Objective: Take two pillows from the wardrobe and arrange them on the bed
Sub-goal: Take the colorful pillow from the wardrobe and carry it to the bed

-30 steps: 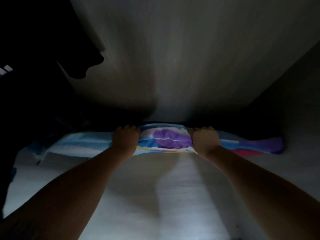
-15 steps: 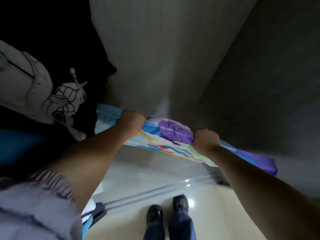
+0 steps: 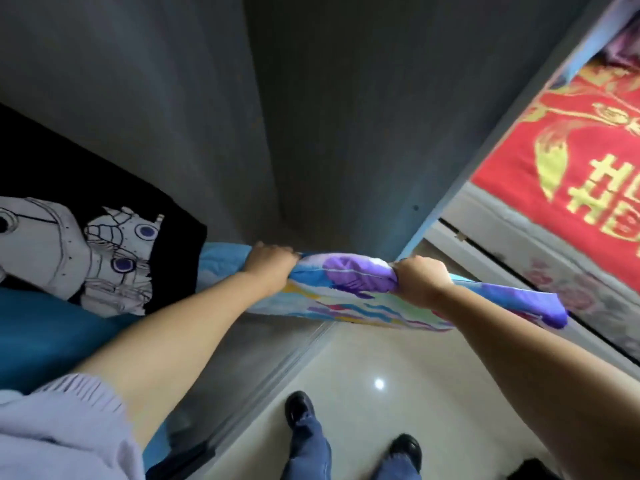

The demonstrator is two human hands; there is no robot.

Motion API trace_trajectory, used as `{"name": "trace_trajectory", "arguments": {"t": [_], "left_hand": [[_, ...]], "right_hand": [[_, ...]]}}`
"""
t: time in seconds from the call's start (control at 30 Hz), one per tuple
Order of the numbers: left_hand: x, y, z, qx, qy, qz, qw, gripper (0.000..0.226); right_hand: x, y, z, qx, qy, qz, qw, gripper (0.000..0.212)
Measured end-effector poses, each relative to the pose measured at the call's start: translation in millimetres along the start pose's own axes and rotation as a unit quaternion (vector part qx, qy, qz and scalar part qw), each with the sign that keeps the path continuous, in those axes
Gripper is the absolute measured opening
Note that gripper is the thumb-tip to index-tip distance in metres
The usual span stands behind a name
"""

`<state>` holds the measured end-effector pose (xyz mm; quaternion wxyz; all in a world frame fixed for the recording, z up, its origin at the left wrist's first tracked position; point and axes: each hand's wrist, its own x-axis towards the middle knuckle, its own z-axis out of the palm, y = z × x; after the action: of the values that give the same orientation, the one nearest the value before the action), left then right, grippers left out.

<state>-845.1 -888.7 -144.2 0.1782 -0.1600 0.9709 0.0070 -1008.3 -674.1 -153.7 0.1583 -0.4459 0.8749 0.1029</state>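
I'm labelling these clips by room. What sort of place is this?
Most likely a bedroom, at an open wardrobe. Both hands hold a colourful pillow in front of grey wardrobe panels, a black printed garment hangs at the left, and a red and gold bedspread shows at the right.

In front of my two hands the grey wardrobe panel (image 3: 346, 116) stands close, so there is no way forward. On my left a black printed garment (image 3: 86, 244) and a blue cloth (image 3: 41, 334) fill the space beside my left arm. On the right the bed (image 3: 571, 188) with its red cover is near. Below the pillow (image 3: 349, 292) the shiny floor (image 3: 363, 368) is open, except my two shoes (image 3: 298, 408).
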Motion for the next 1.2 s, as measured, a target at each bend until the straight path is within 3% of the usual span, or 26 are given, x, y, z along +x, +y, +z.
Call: {"name": "trace_trajectory", "arguments": {"t": [0.43, 0.63, 0.87, 1.2], "left_hand": [[9.7, 302.7, -81.7, 0.007, 0.008, 0.163, 0.987, 0.028], [41.0, 410.2, -128.0, 0.025, 0.034, 0.232, 0.972, 0.027], [133.2, 452.1, -167.0, -0.012, 0.05, 0.229, 0.972, 0.035], [348.0, 466.8, -263.8, -0.014, 0.088, 0.247, 0.965, 0.03]], "right_hand": [[-212.3, 257.7, -23.2, -0.088, -0.004, 0.06, 0.994, 0.028], [-258.1, 371.2, -42.2, -0.087, -0.019, 0.14, 0.986, 0.029], [-208.7, 463.9, -79.5, -0.131, -0.01, 0.143, 0.981, 0.024], [-66.7, 599.9, -162.1, -0.121, -0.007, 0.197, 0.973, 0.02]]}}
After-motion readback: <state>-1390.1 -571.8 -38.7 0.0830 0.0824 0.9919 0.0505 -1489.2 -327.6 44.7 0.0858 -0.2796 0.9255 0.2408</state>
